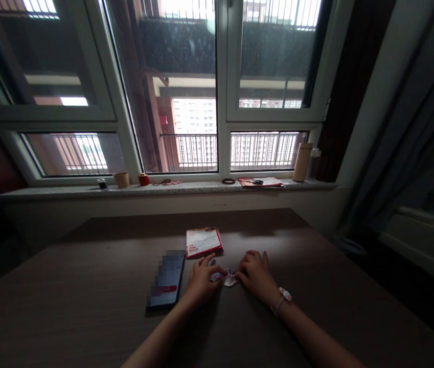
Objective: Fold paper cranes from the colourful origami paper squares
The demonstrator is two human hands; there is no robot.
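Observation:
A small piece of folded patterned paper [230,279], white with blue and red marks, lies low over the table between my two hands. My left hand [203,278] pinches its left side between thumb and index finger. From the right, my right hand [257,276] has its thumb and index finger closed at the paper's other edge, while the remaining fingers are bent and raised. The folds are too small to make out. A phone [167,281] with a partly blurred screen leans or lies just left of my left hand; I cannot tell which.
Past my hands lies a stack of red-edged printed sheets [204,241] on the brown table [67,276]. On the windowsill [201,187] stand a paper cup [121,180], a red spool [143,179], a tall bottle [302,162], and scissors [257,182] on more papers.

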